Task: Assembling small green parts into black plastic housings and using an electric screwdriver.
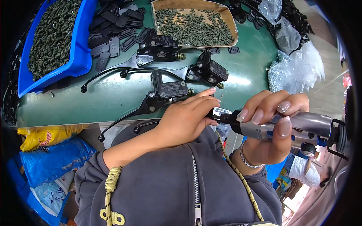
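My left hand (184,118) is wrapped round a black brake lever assembly (220,112) at the table's near edge, covering most of it. A pale label shows on its end, and a lever tip sticks out left of my wrist. My right hand (277,116) grips a silver power screwdriver (311,124), its dark nose pointing left against the labelled end; the bit's exact contact is hidden. Just beyond my left hand lies another brake lever assembly (172,89). Two more, one brake lever assembly (217,73) and a farther brake lever assembly (162,43), rest on the green table (113,101).
A blue bin (81,56) of dark threaded parts stands at the left. Small screws fill a cardboard tray (154,19) at the back. Black cover plates (113,22) lie piled between them. Clear plastic bags (298,67) sit at the right edge, and sacks (56,158) below left.
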A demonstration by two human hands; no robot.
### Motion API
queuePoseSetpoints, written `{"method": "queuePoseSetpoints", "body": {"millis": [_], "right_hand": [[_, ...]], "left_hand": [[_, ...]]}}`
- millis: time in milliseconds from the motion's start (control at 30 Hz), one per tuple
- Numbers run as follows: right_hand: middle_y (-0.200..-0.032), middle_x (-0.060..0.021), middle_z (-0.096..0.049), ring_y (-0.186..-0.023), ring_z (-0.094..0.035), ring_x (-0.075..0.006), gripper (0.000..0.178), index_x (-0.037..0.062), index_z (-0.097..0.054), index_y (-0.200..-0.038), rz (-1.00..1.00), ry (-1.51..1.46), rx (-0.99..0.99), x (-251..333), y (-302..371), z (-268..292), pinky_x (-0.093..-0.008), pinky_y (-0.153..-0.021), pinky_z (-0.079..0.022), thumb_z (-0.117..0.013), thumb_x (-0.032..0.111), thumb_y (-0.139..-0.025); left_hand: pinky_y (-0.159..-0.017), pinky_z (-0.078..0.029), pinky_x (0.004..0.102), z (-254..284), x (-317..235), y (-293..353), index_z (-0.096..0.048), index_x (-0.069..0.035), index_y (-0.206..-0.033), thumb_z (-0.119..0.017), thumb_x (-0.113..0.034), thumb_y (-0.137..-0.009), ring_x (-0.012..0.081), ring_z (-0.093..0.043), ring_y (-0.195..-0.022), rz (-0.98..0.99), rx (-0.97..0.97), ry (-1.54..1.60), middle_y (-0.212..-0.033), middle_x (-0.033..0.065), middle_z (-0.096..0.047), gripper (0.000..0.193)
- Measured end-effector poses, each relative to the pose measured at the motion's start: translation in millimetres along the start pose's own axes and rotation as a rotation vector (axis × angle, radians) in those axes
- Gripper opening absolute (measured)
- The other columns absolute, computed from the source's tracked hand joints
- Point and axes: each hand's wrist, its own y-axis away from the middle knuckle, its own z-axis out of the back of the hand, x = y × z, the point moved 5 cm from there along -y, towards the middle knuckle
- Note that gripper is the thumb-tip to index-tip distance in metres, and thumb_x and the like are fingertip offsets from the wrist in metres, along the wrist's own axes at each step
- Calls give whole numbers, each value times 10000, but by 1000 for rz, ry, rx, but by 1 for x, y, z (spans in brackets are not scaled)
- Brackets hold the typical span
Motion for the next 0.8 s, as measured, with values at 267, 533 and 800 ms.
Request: {"method": "queuePoseSetpoints", "body": {"millis": [267,533,800], "right_hand": [[-739,-151,-541,-608,-557,-258,233,18,-452,-1037,15,20,39,-1,-2,-5,-327,-572,-494,-580,192,-950],[-707,-141,-536,-598,-548,-245,229,19,-454,-1017,16,12,1,-2,-2,-6,-318,-560,-483,-584,192,-943],[-634,-100,-507,-550,-505,-208,165,40,-442,-936,45,-20,68,-6,5,-1,-294,-526,-455,-571,141,-922]], "left_hand": [[-780,-571,365,0,0,1,-589,-75,-1129,-753,-134,-800,251,-585,-1252,-29,-53,10,-1202,77,-653,372],[-801,-572,369,-1,0,1,-592,-76,-1130,-753,-137,-802,247,-581,-1256,-17,-30,19,-1212,74,-657,370],[-902,-547,385,-3,0,1,-599,-82,-1138,-745,-111,-785,261,-529,-1316,47,38,126,-1239,58,-659,383]]}}
